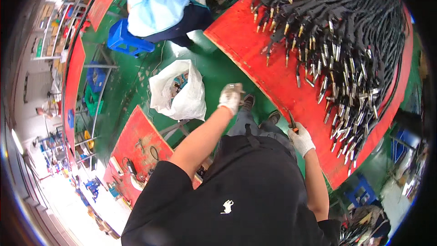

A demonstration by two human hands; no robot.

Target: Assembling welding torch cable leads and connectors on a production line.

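Observation:
My left hand (231,98), in a white glove, is in the air over the green floor, between the white sack and the red table. Its fingers are closed around something small and greyish that I cannot make out. At the near edge of the red table (255,66), my gloved right hand (301,140) grips a pair of orange-handled pliers (293,123), their dark end pointing away from me. Many black cables (327,0) with metal plugs (339,70) at their ends are heaped on that table, beyond my right hand.
An open white sack (195,93) with small pieces inside stands on the green floor (150,70). A second red table (139,134) at left carries tools. Another person (157,4) in light blue works among cables at the top, beside a blue stool (124,38).

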